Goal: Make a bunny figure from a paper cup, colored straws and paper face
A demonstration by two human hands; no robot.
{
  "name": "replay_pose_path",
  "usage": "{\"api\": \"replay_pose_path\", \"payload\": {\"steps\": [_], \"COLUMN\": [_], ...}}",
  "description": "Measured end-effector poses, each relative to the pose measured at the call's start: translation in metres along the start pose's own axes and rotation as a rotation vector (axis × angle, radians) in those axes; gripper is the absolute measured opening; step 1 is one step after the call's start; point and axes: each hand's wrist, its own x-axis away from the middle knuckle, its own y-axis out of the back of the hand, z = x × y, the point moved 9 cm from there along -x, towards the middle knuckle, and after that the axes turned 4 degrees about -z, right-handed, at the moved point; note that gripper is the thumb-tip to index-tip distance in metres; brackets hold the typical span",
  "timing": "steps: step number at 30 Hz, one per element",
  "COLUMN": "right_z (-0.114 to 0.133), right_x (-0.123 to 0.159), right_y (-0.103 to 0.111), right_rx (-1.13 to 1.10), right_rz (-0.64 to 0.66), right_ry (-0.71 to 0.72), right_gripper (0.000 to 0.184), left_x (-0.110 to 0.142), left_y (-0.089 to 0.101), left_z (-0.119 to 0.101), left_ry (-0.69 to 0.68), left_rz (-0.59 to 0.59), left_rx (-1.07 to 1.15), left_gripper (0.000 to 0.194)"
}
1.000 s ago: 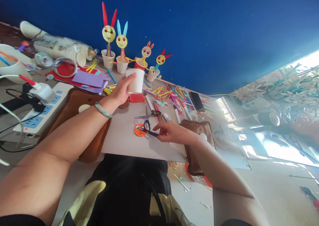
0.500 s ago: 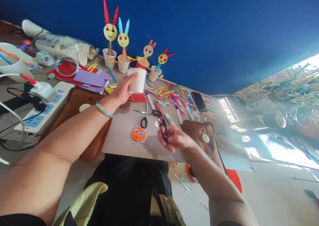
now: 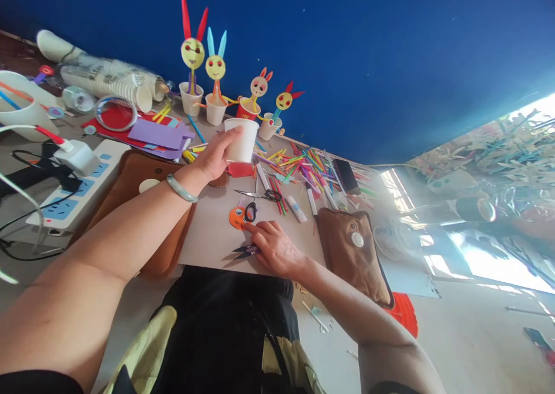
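My left hand (image 3: 219, 154) grips a white paper cup (image 3: 243, 142), held upright above the table with its mouth upward. My right hand (image 3: 277, 246) is low over the table, near its front edge. Black thread snips (image 3: 246, 251) stick out to the left from under its fingers, blades pointing left. Its index finger reaches to an orange paper disc (image 3: 236, 217) with a drawn face, touching its lower right edge. Scissors (image 3: 260, 195) with black handles lie just beyond, one handle loop overlapping the disc.
Several paper cups with rabbit-eared faces (image 3: 215, 68) stand along the blue wall. Coloured sticks and pens (image 3: 303, 168) are heaped at the back right. A brown pouch (image 3: 351, 255) lies to the right, another brown pouch (image 3: 139, 209) and a power strip (image 3: 82, 188) to the left.
My right hand has moved left and down with the snips, its index finger now at the orange disc. The disc has shifted up slightly, under the scissor handle. My left hand stays with the cup.
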Motion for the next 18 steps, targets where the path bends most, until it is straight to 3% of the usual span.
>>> {"api": "replay_pose_path", "payload": {"steps": [6, 13, 15, 18], "right_z": [-0.034, -0.049, -0.058, -0.086], "right_x": [-0.009, -0.023, -0.024, -0.02], "right_y": [0.021, 0.011, 0.014, 0.027], "right_rx": [-0.076, -0.054, -0.112, -0.143], "right_rz": [-0.217, -0.243, -0.251, -0.257], "right_ry": [-0.159, -0.195, -0.3, -0.592], "right_gripper": [0.021, 0.012, 0.011, 0.02], "left_x": [0.005, 0.008, 0.008, 0.009], "left_y": [-0.007, -0.009, -0.008, -0.009], "left_z": [0.0, 0.002, 0.003, 0.006], "left_ry": [0.039, 0.08, 0.093, 0.129], "left_rz": [0.081, 0.103, 0.094, 0.108], "left_rx": [-0.013, 0.043, 0.058, 0.069], "left_gripper": [0.063, 0.062, 0.063, 0.065]}}
